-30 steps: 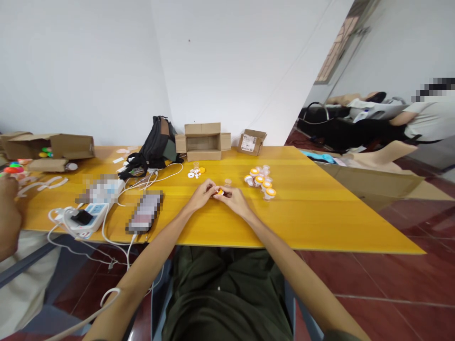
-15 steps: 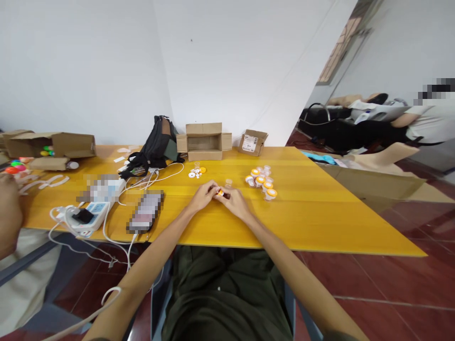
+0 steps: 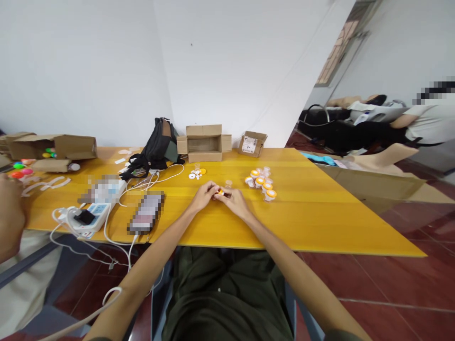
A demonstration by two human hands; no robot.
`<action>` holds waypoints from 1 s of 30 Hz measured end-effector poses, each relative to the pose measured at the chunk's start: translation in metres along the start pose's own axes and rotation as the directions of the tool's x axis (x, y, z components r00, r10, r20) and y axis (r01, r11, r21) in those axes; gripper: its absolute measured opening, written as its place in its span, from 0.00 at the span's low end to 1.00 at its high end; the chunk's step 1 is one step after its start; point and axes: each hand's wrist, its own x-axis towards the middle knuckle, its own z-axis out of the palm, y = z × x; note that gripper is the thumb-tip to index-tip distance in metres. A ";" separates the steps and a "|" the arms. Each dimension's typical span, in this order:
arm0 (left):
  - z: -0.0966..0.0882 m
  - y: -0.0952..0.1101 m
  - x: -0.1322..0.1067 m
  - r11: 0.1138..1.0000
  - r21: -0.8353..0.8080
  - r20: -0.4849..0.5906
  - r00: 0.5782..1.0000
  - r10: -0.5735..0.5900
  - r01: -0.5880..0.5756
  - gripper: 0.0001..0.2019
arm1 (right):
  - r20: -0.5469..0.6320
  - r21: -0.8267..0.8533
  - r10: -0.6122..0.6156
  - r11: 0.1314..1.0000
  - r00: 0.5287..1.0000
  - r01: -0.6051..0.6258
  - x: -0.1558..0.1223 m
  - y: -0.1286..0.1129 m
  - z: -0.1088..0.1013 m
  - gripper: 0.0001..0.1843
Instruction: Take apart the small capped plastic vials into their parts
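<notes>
My left hand (image 3: 205,195) and my right hand (image 3: 232,201) meet over the middle of the yellow table. Between their fingertips is a small orange-and-white lid (image 3: 220,192), largely covered by the fingers. Both hands are closed on it. Just beyond them lies a small clear plastic piece (image 3: 229,183). To the right stands a cluster of small clear containers with orange-rimmed lids (image 3: 259,181). Farther back on the left are several small white discs (image 3: 194,175) and an orange ring-like lid (image 3: 203,171).
A phone (image 3: 146,212), a white power strip (image 3: 94,217) and cables lie to my left. A black backpack (image 3: 158,144), an open cardboard box (image 3: 204,144) and a smaller box (image 3: 251,143) stand by the wall. A co-worker's arm (image 3: 10,218) is at far left.
My hands stay together in the same place, with the small lid still between the fingers. The view has shifted very slightly. The co-worker's arm at far left has moved a little.
</notes>
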 end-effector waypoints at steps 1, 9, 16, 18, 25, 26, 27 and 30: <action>-0.001 0.000 0.000 1.000 -0.011 -0.008 1.000 -0.002 0.001 0.17 | 0.001 -0.016 -0.003 1.000 1.000 0.003 -0.001 0.000 0.000 0.10; -0.016 0.002 0.000 0.990 -0.138 -0.235 0.969 -0.071 0.039 0.19 | -0.097 -0.161 0.027 0.986 0.995 -0.043 -0.008 0.004 0.003 0.09; -0.010 0.004 0.001 0.997 -0.079 -0.196 0.980 -0.016 0.000 0.18 | -0.096 -0.089 0.079 0.992 0.992 -0.088 -0.004 0.007 0.005 0.12; -0.011 0.004 0.001 0.996 -0.089 -0.231 0.973 -0.026 0.006 0.18 | -0.110 -0.143 0.039 0.988 0.993 -0.054 -0.005 0.008 0.005 0.11; -0.013 0.007 0.000 0.995 -0.100 -0.270 0.962 -0.039 0.013 0.17 | -0.188 -0.410 -0.067 0.912 0.980 -0.016 -0.007 0.015 0.009 0.09; -0.012 0.008 0.000 0.995 -0.095 -0.267 0.963 -0.031 0.006 0.17 | -0.200 -0.429 -0.077 0.903 0.977 -0.017 -0.007 0.015 0.009 0.10; -0.012 0.008 0.000 0.996 -0.090 -0.262 0.965 -0.020 -0.004 0.16 | -0.210 -0.441 -0.088 0.897 0.974 -0.014 -0.007 0.014 0.009 0.10; -0.010 0.010 0.000 0.996 -0.083 -0.231 0.973 0.014 -0.034 0.16 | -0.212 -0.453 -0.125 0.892 0.969 0.016 -0.008 0.008 0.009 0.11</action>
